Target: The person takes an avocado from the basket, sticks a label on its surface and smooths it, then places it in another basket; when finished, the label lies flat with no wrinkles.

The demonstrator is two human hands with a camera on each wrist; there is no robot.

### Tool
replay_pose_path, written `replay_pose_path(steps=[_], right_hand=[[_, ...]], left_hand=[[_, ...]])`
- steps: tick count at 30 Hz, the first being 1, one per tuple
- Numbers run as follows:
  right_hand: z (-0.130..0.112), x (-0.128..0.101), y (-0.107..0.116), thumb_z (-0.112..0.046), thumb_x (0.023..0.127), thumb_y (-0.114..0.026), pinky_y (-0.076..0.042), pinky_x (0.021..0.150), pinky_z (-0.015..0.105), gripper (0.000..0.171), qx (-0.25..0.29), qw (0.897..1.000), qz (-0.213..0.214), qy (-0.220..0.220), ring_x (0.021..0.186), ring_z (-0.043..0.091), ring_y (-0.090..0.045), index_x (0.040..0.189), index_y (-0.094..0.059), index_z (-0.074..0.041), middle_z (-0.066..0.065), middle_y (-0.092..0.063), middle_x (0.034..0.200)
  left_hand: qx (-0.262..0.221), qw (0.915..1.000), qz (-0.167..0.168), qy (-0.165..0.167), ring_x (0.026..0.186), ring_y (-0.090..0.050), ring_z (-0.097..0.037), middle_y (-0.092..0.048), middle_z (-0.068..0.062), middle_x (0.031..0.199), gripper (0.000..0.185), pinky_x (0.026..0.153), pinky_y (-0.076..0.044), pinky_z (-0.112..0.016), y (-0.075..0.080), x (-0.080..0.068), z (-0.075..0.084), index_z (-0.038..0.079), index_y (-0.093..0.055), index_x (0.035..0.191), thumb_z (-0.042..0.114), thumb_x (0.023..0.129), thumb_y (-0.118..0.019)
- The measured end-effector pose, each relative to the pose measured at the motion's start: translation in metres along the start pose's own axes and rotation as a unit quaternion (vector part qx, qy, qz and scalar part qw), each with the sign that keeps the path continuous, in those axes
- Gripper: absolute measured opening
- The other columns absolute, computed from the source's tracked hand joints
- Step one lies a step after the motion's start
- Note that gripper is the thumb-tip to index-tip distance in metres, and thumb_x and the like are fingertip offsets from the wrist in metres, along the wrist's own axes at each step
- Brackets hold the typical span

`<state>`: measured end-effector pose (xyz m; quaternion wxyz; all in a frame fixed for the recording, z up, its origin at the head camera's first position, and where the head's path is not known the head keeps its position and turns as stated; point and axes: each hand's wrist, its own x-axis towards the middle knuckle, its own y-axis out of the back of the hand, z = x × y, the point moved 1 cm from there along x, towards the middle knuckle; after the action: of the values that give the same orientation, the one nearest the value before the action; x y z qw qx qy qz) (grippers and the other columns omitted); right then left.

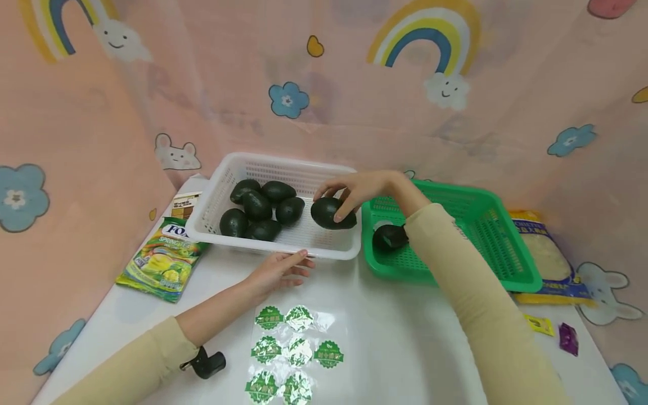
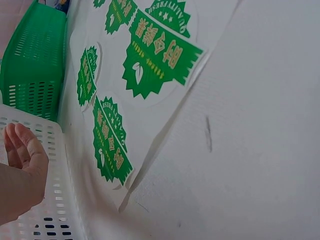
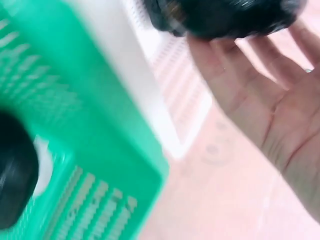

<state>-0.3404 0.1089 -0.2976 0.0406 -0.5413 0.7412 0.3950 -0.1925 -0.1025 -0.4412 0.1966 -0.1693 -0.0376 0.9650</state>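
Observation:
My right hand [image 1: 356,191] grips a dark green avocado [image 1: 326,214] over the right end of the white basket [image 1: 324,250]. In the right wrist view the fingers curl round this avocado [image 3: 235,17]. Several more avocados [image 1: 257,206] lie in the left half of that basket. The left hand [image 1: 278,275] is at the basket's front rim, fingers loosely extended; in the left wrist view this hand [image 2: 25,170] lies against the perforated wall. To the right, the green basket [image 1: 400,273] contains one avocado [image 1: 390,237], partly hidden by the right sleeve, with a whitish spot beside it.
A clear sheet of round green stickers [image 1: 297,349] lies on the white table in front of the baskets. A green and yellow candy bag [image 1: 164,259] is at left, a yellow and blue bag [image 1: 547,253] at right. Two small wrapped candies [image 1: 568,339] lie near the right edge.

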Motion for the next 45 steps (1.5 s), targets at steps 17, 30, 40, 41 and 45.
replay_pose_path(steps=[17, 30, 40, 41, 45], right_hand=[[0.041, -0.150, -0.116, -0.032, 0.083, -0.079, -0.053, 0.086, 0.037, 0.060, -0.002, 0.997, 0.078, 0.026, 0.113, 0.022, -0.051, 0.135, -0.050, -0.026, -0.003, -0.051, 0.131], [0.095, -0.129, -0.197, -0.033, 0.082, -0.078, -0.047, 0.092, 0.037, 0.060, -0.078, 0.986, 0.146, 0.017, 0.113, 0.016, -0.052, 0.133, -0.053, -0.015, -0.004, -0.055, 0.128], [0.099, -0.126, -0.201, -0.034, 0.083, -0.077, -0.038, 0.106, 0.042, 0.069, -0.088, 0.985, 0.147, 0.015, 0.129, 0.018, -0.045, 0.141, -0.047, -0.013, -0.001, -0.050, 0.140], [0.099, -0.126, -0.202, -0.034, 0.083, -0.077, -0.038, 0.106, 0.042, 0.070, -0.086, 0.985, 0.146, 0.013, 0.129, 0.018, -0.045, 0.142, -0.046, -0.013, 0.000, -0.050, 0.140], [0.099, -0.125, -0.203, -0.033, 0.082, -0.079, -0.037, 0.106, 0.042, 0.072, -0.082, 0.985, 0.149, 0.021, 0.130, 0.019, -0.045, 0.142, -0.046, -0.010, 0.002, -0.050, 0.140]], left_hand=[[0.001, 0.9999, 0.007, -0.012, 0.104, -0.061, -0.024, -0.066, -0.011, 0.116, 0.056, 0.086, -0.053, -0.032, 0.000, 0.000, -0.001, -0.006, -0.056, 0.128, 0.042, 0.101, -0.052], [-0.005, 0.9999, 0.010, -0.012, 0.105, -0.060, -0.024, -0.066, -0.012, 0.117, 0.056, 0.085, -0.054, -0.030, -0.003, 0.001, 0.001, -0.007, -0.057, 0.126, 0.043, 0.100, -0.053], [0.002, 0.9998, 0.008, -0.018, 0.107, -0.059, -0.025, -0.064, -0.014, 0.121, 0.056, 0.088, -0.053, -0.032, -0.003, -0.001, 0.002, -0.006, -0.057, 0.127, 0.043, 0.100, -0.052], [0.003, 0.9998, 0.007, -0.019, 0.108, -0.059, -0.026, -0.064, -0.014, 0.121, 0.056, 0.088, -0.053, -0.033, -0.003, -0.001, 0.003, -0.006, -0.057, 0.127, 0.043, 0.101, -0.052], [0.004, 0.9998, 0.002, -0.019, 0.113, -0.056, -0.032, -0.065, -0.011, 0.119, 0.058, 0.089, -0.053, -0.033, -0.003, -0.002, 0.003, -0.007, -0.053, 0.131, 0.042, 0.101, -0.050]])
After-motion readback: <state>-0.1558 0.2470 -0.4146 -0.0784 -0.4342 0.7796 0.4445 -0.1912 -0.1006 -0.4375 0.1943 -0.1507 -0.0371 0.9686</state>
